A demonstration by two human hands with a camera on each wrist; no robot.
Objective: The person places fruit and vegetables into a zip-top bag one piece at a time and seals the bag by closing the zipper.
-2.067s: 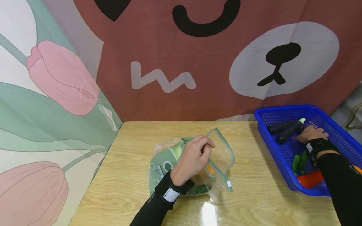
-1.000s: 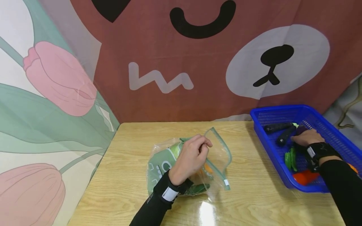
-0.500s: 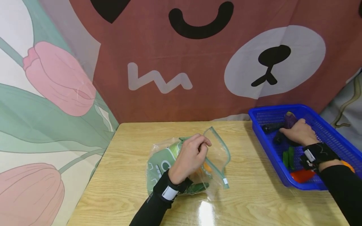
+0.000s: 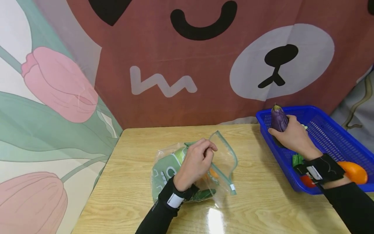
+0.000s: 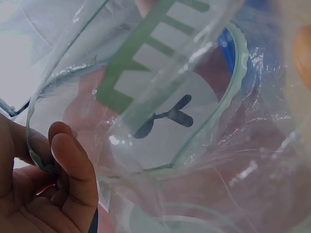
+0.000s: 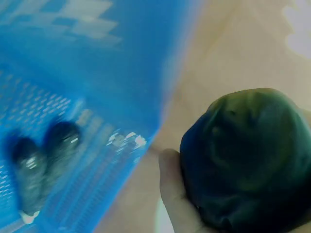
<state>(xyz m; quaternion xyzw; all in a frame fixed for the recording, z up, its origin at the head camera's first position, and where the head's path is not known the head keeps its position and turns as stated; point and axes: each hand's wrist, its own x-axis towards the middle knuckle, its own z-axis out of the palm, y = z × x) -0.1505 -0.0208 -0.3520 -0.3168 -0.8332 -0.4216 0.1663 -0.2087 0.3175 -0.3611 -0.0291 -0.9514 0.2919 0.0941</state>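
Observation:
My left hand pinches the rim of a clear zip bag with green print, its mouth open to the right. In the left wrist view, thumb and fingers close on the bag's green zip edge. Inside the bag, something orange and a dark green vegetable show through the plastic. My right hand grips a plump purple eggplant, stem up, at the left rim of the blue basket. Up close in the right wrist view, the eggplant looks dark, a finger along its side.
In the basket lie green peppers, a red vegetable partly behind the right wrist, and a smooth orange one. Two dark long eggplants show there in the right wrist view. A printed cloth hangs behind the wooden table.
My right hand has taken hold of the purple eggplant in the basket, lifted it and moved left to the rim. The left hand has stayed on the bag.

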